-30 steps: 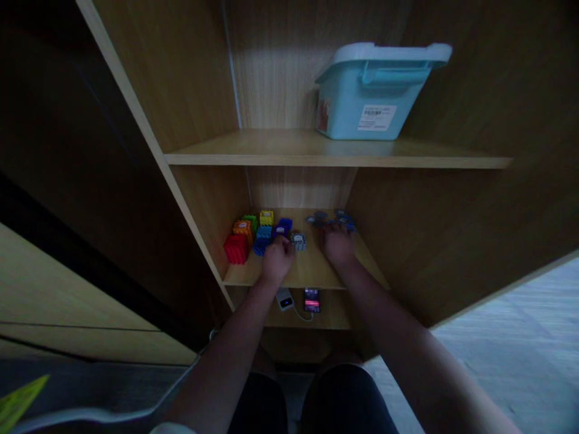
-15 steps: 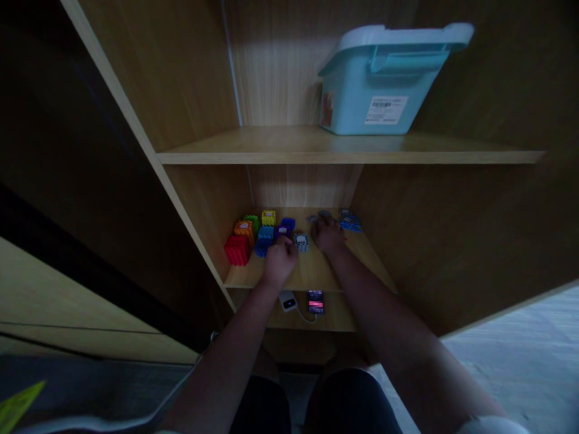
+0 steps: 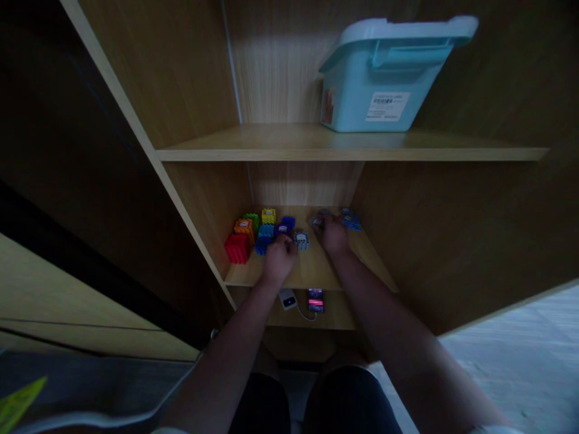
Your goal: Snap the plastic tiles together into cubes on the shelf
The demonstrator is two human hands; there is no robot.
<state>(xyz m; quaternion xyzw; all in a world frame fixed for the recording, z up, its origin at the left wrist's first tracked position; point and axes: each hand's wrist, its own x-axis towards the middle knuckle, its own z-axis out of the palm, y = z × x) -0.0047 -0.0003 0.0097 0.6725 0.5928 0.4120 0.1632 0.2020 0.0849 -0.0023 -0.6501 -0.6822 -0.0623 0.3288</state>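
Both my arms reach into the lower wooden shelf (image 3: 312,271). My left hand (image 3: 279,256) is curled into a loose fist beside a grey ridged block (image 3: 301,240), just right of a cluster of coloured blocks: red (image 3: 236,248), orange (image 3: 243,227), yellow (image 3: 268,215), blue (image 3: 263,238) and purple (image 3: 284,225). What its fingers hold, if anything, is hidden. My right hand (image 3: 333,234) lies at the back of the shelf with its fingers on small grey pieces (image 3: 318,220). Blue pieces (image 3: 350,220) lie to its right. The right hand's fingers are too dark to read.
A light blue lidded bin (image 3: 377,78) with a label stands on the upper shelf (image 3: 316,147). Below the lower shelf lie a phone with a lit screen (image 3: 315,299) and a small white device (image 3: 287,298) on a cable. Cabinet side walls close in left and right.
My right hand has moved left from the blue pieces to the grey pieces at the back. My left hand has stayed by the grey block. The view has tilted slightly.
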